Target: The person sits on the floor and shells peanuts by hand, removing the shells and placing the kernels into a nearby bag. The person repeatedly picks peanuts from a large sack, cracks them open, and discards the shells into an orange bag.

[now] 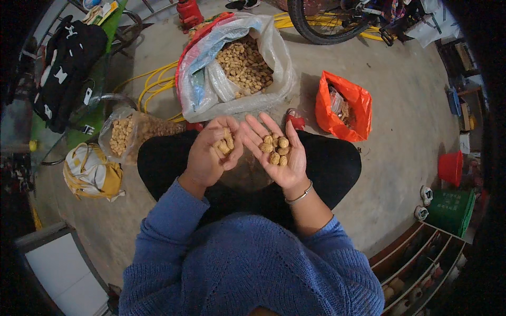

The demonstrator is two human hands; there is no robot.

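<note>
Several unshelled peanuts (275, 149) lie on the upturned palm of my right hand (290, 162), whose fingers are spread. My left hand (209, 154) is curled around more peanuts (224, 144), which show between thumb and fingers. The two hands are side by side above my lap. Beyond them stands a large woven plastic sack (276, 87) with its mouth spread wide, full of peanuts in the shell (245, 65). A clear plastic bag (136, 136) of peanuts stands left of my knee. To the right, an orange plastic bag (361, 114) holds some debris and clear plastic.
A white and yellow backpack (93, 172) sits on the floor at left, below a black bag (71, 71). Yellow hose (156, 85) lies behind the clear bag. A bicycle wheel (330, 19) is at the top. A red bucket (450, 168), green bin (450, 211) and rack (419, 264) stand at right.
</note>
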